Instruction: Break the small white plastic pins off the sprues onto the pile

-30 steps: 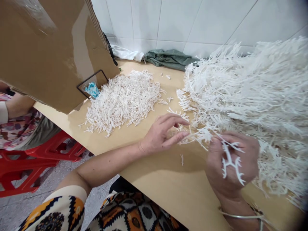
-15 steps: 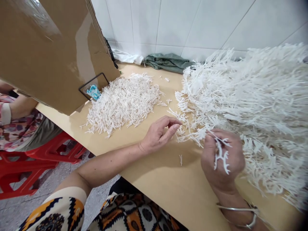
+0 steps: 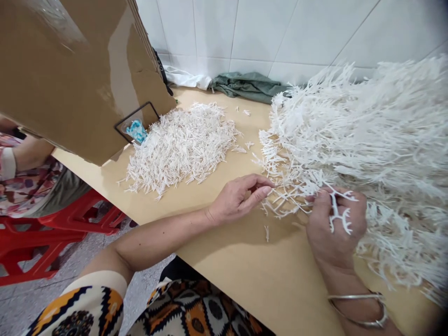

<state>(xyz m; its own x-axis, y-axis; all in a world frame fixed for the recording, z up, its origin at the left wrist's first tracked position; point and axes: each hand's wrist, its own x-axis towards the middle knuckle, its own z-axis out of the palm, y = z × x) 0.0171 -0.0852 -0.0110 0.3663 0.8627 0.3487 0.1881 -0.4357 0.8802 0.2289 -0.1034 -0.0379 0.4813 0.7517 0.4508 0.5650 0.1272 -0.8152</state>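
My right hand [image 3: 336, 226], a bangle at its wrist, is closed on a white branched piece [image 3: 339, 212] whose forked tips stick out over the fingers. Thumb and forefinger of my left hand [image 3: 241, 196] are pinched together at the edge of loose white branches; what they hold, if anything, is too small to make out. A large heap of long white branched strands [image 3: 378, 130] fills the right side. Further left lies a lower pile of short white sprigs [image 3: 182, 147]. One small sprig [image 3: 267, 233] lies alone between my hands.
A big cardboard box [image 3: 70, 84] stands at the left, with a black wire frame and a blue-and-white item [image 3: 136, 131] beside it. Dark green cloth [image 3: 248, 86] lies along the tiled wall. Another person's arm [image 3: 33, 154] and red stools [image 3: 80, 217] are at far left.
My right hand has moved right and slightly up with the branched piece. My left hand has shifted a little right and down, its fingertips still close together.
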